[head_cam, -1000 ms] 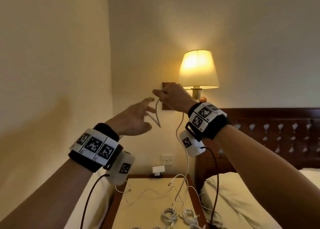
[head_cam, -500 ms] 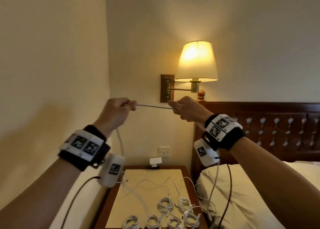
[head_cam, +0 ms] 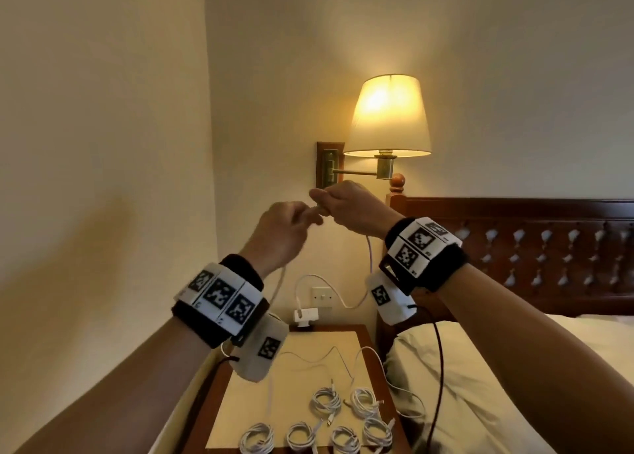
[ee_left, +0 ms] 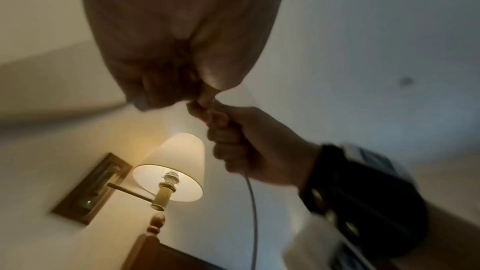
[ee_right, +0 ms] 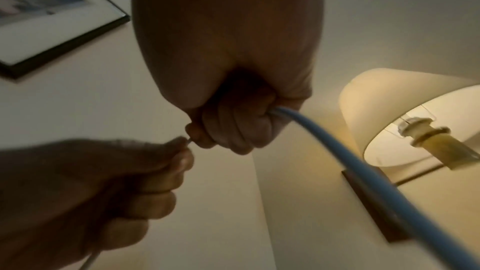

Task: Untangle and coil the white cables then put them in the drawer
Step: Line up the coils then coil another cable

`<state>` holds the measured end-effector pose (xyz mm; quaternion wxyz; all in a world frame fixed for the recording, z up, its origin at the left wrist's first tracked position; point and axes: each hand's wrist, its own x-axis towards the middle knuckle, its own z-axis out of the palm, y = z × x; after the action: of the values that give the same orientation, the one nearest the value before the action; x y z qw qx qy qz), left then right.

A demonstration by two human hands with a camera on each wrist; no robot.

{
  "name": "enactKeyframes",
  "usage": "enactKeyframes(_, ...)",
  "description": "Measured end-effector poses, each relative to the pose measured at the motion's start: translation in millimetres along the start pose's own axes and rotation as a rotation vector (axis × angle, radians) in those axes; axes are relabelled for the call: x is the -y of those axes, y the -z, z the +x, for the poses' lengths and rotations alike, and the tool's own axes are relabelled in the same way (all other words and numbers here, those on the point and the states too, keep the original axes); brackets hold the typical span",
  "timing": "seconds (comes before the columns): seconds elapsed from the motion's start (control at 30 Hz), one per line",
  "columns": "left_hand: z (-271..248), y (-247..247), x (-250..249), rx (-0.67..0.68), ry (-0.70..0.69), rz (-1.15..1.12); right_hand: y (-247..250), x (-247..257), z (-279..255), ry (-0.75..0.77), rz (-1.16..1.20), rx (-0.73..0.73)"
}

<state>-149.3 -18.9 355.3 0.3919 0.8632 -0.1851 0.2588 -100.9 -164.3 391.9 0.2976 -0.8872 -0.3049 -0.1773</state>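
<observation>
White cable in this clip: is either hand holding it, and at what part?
Both. The right hand grips the white cable in its fist, the left hand pinches it right beside; where along its length cannot be told.

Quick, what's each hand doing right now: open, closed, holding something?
Left hand: closed, pinching the white cable.
Right hand: closed in a fist round the same cable.

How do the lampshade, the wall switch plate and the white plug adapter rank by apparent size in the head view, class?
1. lampshade, by far the largest.
2 and 3. white plug adapter and wall switch plate: they look about alike, so no ranking.
</observation>
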Motion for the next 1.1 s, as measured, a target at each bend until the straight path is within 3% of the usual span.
enactKeyframes(0.07,5,12,20,-0.201,0.047,-0.001,2,-10,-6,-0.055,0.139,-0.004)
enactKeyframes(0.13,6,39,45,-0.412,0.191,-0.012,8,-30,-19,-0.131,0.234,-0.006)
enactKeyframes(0.2,-1,67,71,-0.54,0.327,0.023,13,-49,-32,-0.193,0.29,0.007)
enactKeyframes(0.23,-3,76,84,-0.506,0.371,0.09,14,-55,-36,-0.207,0.304,0.005)
enactKeyframes(0.33,-6,75,97,-0.112,0.429,0.414,10,-54,-36,-0.213,0.295,-0.02)
enactKeyframes(0.37,-7,69,92,-0.041,0.396,0.466,7,-48,-32,-0.196,0.264,-0.031)
enactKeyframes(0.47,-7,39,57,-0.105,0.127,0.265,-4,-29,-17,-0.14,0.177,-0.047)
enactKeyframes(0.6,-4,-10,25,0.052,-0.121,0.147,-11,-6,-13,-0.131,0.198,0.018)
enactKeyframes(0.7,3,-11,32,-0.083,-0.147,0.029,-8,-6,-21,-0.136,0.27,0.068)
enactKeyframes(0.87,13,8,63,-0.341,0.067,0.033,-5,-30,-40,-0.257,0.468,0.095)
enactKeyframes(1.1,18,8,83,-0.415,0.134,0.028,-7,-33,-47,-0.282,0.664,0.147)
